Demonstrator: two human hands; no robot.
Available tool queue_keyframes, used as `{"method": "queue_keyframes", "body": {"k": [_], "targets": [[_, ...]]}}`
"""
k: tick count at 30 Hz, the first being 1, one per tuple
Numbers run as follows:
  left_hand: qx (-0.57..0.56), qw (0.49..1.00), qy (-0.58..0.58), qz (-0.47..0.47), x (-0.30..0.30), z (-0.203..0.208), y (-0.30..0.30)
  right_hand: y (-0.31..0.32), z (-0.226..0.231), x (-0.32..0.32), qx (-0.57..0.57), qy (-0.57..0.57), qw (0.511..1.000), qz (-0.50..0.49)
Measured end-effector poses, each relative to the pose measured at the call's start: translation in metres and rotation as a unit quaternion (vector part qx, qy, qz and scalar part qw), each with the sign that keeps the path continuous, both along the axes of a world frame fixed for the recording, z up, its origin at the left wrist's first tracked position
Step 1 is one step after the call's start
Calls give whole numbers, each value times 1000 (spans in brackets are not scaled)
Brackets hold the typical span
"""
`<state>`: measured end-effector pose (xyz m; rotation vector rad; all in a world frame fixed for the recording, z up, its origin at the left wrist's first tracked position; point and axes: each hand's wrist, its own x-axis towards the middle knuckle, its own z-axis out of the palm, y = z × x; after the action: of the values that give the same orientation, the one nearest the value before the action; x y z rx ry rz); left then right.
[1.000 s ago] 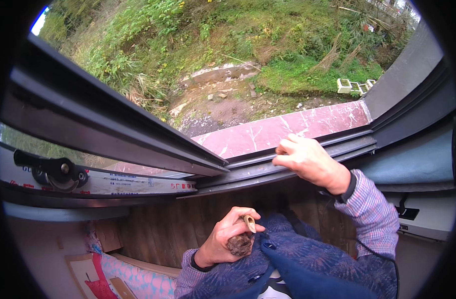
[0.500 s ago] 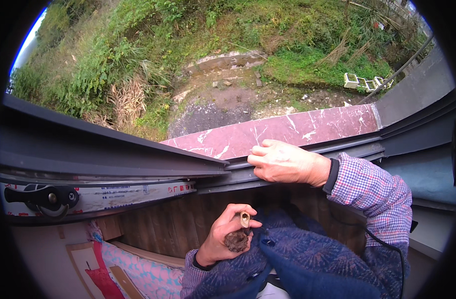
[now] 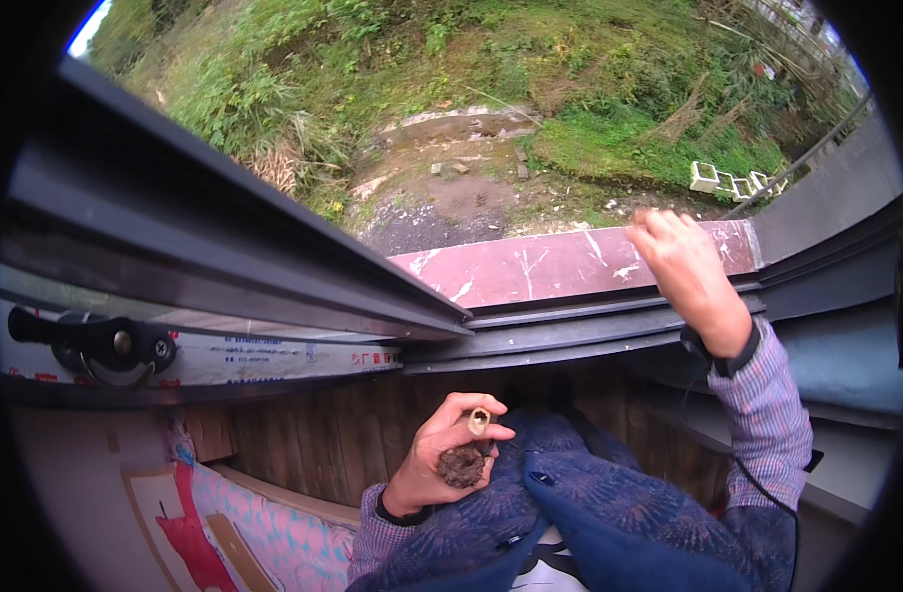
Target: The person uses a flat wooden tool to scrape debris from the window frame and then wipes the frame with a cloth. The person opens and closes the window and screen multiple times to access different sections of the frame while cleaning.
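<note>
Low in front of my jacket, my left hand (image 3: 433, 456) is closed around two things. One is a pale, hollow tube end (image 3: 479, 420) between the fingers. The other is a dark brown, rough, rounded lump (image 3: 461, 466) against the palm. Whether the two are joined is hidden by the hand. My right hand (image 3: 686, 264) is raised over the outer sill, a reddish stone slab with white veins (image 3: 540, 271). Its fingers are bent and blurred, and their tips do not show clearly. Nothing can be made out in them.
A dark sliding window frame (image 3: 224, 217) with a black handle (image 3: 86, 335) stands at the left. The window track (image 3: 589, 331) runs below the sill. Outside are grassy ground and white planter boxes (image 3: 732, 185). A black cable (image 3: 767, 483) hangs by my right sleeve.
My right hand has risen from the window track and moved right and outward over the sill. The left hand still holds the tube and lump. The view has shifted slightly.
</note>
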<state>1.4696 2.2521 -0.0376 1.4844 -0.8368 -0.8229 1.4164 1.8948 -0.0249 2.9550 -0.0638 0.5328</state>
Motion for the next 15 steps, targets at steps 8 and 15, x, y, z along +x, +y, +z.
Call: {"method": "queue_keyframes", "body": {"k": [8, 15], "targets": [[-44, 994, -25, -98, 1, -2, 0, 55, -4, -29, 126, -51, 989, 53], [-35, 993, -12, -108, 4, 0, -5, 125, -8, -72, 412, 141, 869, 235]]}}
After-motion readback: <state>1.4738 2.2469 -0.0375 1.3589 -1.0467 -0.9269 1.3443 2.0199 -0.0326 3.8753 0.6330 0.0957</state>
